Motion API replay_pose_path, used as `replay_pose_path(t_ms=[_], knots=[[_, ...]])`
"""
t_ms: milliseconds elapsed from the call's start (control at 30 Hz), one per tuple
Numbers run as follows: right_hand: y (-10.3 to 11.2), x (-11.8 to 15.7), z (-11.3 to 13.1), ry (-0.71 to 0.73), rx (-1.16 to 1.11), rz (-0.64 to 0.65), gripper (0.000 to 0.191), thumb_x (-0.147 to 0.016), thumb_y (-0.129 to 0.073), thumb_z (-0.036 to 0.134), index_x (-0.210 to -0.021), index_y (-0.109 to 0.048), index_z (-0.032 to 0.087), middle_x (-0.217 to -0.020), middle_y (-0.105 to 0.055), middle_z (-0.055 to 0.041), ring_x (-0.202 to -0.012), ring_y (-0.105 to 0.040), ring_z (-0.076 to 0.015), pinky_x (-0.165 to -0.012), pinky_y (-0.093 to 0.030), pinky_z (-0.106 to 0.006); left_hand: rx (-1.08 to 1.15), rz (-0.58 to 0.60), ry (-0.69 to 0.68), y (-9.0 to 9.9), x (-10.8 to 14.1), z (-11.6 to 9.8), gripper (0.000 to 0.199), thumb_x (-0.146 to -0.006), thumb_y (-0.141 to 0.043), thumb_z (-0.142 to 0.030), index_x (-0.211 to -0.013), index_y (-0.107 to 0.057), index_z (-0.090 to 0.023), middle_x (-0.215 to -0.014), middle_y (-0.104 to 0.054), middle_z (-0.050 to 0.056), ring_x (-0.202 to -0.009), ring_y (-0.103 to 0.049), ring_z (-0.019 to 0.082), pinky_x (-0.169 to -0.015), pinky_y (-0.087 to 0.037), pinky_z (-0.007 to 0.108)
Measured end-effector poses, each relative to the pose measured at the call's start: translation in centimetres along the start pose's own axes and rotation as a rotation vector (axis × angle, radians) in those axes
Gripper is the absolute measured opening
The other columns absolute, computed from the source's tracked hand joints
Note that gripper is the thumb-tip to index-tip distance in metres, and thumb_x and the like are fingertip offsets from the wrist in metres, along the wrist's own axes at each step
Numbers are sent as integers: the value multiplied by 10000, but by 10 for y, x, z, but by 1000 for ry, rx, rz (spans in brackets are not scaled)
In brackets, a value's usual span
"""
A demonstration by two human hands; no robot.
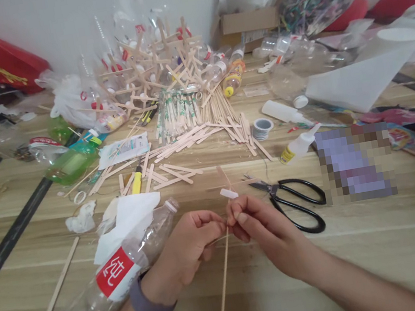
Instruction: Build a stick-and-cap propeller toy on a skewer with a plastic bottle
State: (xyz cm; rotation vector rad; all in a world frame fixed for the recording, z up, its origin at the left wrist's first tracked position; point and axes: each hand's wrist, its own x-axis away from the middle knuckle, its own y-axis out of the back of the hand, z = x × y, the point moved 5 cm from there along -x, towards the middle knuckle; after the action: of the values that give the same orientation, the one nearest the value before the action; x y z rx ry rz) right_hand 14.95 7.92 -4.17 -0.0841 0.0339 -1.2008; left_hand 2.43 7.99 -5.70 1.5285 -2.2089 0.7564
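My left hand (190, 243), with a wristband (148, 303), is closed in a pinch. A thin, pale strand (216, 240) runs from its fingers to a bamboo skewer (225, 280). My right hand (263, 226) pinches the skewer at the crossing, fingertips meeting those of my left hand. The skewer slants down toward the bottom edge. Just beyond my right fingers are a small white piece (228, 193) and a thin crosspiece, blurred; how they join is hidden. Black-handled scissors (298, 201) lie right of my right hand, and a clear plastic bottle (95, 293) lies beside my left forearm.
Craft sticks (185, 140), bundled skewers (218, 103) and a wire spool (262, 128) lie ahead. A glue bottle (297, 146) stands to the right. Behind are a stick-and-bottle structure (161, 67) and a cardboard box (249, 21). A green bottle (69, 165) lies left.
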Motion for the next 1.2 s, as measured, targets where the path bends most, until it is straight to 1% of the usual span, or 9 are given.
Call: replay_pose_path(t_ms=[100, 233, 333, 467, 633, 800, 900, 1000, 1200], knots=[[0, -1, 1, -8, -89, -4, 264, -951, -469, 419, -817, -500, 194, -730, -451, 20, -622, -401, -115, -576, -344, -266, 51, 31, -3, 0, 0, 0, 202, -667, -629, -334, -595, -506, -191, -447, -280, -115, -398, -154, 48, -392, -90, 227], [0, -1, 2, -8, -83, -4, 296, -940, -491, 460, -817, -505, 191, -717, -460, 20, -609, -399, -113, -564, -338, -266, 125, 78, 14, -1, 0, 2, 238, -672, -665, -334, -591, -495, -190, -455, -246, -120, -418, -128, 51, -403, -82, 233], [-1, 0, 2, -10, -100, 14, 296, -940, -492, 462, -818, -497, 193, -731, -470, 15, -603, -394, -110, -555, -328, -264, 133, 101, 29, -1, -1, 2, 252, -674, -673, -345, -596, -489, -191, -446, -241, -123, -413, -120, 48, -407, -80, 239], [-4, 1, 2, -13, -129, 58, 293, -946, -484, 459, -820, -497, 194, -741, -463, 17, -598, -382, -107, -555, -313, -267, 139, 100, 63, 0, -2, 6, 245, -645, -672, -309, -583, -466, -190, -453, -259, -122, -407, -120, 37, -411, -70, 237], [-6, 2, -1, -42, -139, 88, 283, -958, -468, 445, -828, -485, 194, -721, -442, 24, -615, -375, -114, -576, -311, -275, 157, 81, 100, 0, -2, 7, 248, -589, -676, -270, -563, -441, -193, -445, -282, -121, -387, -154, 25, -410, -65, 232], [-6, 3, -1, -42, -152, 100, 278, -960, -464, 439, -831, -481, 193, -723, -428, 26, -623, -372, -116, -582, -311, -276, 121, 115, 88, -3, 2, -1, 207, -597, -662, -289, -562, -490, -179, -415, -310, -116, -363, -153, 18, -399, -57, 234], [-6, 3, -1, -52, -153, 101, 286, -954, -472, 448, -825, -482, 192, -711, -430, 28, -617, -375, -116, -580, -311, -276, 86, 104, 87, -3, 3, -3, 224, -592, -679, -316, -570, -506, -176, -411, -319, -114, -362, -158, 17, -398, -58, 230], [-5, 2, -2, -72, -158, 101, 284, -949, -482, 450, -818, -475, 198, -712, -442, 27, -622, -384, -118, -591, -317, -280, 80, 81, 93, -1, 3, -3, 246, -579, -692, -342, -581, -506, -180, -410, -322, -116, -361, -158, 18, -401, -57, 232], [-4, 1, -3, -74, -194, 102, 283, -937, -498, 456, -817, -476, 200, -713, -453, 26, -609, -383, -112, -584, -315, -279, 90, 122, 83, -3, 2, -2, 265, -594, -678, -353, -555, -473, -190, -412, -290, -121, -366, -139, 19, -402, -61, 235]])
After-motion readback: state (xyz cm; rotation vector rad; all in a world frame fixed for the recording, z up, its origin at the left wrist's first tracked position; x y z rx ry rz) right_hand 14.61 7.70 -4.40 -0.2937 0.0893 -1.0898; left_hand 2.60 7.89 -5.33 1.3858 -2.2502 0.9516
